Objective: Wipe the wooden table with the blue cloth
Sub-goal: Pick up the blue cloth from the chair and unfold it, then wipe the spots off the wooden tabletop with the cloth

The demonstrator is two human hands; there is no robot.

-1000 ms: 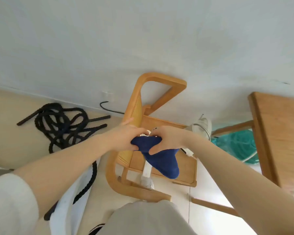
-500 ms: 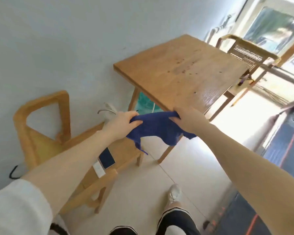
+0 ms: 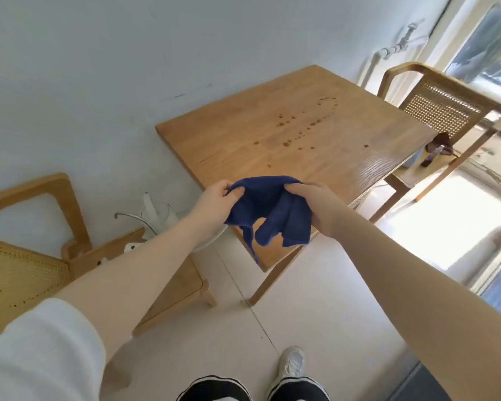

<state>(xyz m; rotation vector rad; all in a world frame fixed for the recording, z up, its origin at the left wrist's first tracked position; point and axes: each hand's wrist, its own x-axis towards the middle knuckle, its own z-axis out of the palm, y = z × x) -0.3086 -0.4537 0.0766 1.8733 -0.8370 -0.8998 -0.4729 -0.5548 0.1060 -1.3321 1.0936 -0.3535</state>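
both arms outstretched, left hand (image 3: 214, 202) and right hand (image 3: 318, 206) fingers clamped on limp blue cloth (image 3: 268, 211), stained wooden table (image 3: 289, 134) just beyond fingertips

A plain dark-blue cloth (image 3: 269, 211) is noted before a honey-brown wooden table (image 3: 229, 140), whose grained top is marked with dark-brown spots (image 3: 298, 131).

Blue cloth (image 3: 268, 211) covering part of the counter's (image 3: 287, 134) near edge, fingertips of both hands lying hidden in its folds, small dark item (image 3: 430, 157) on far chair (image 3: 443, 111) being too blurred to identify, white shoe (image 3: 292, 364) partly cut off below
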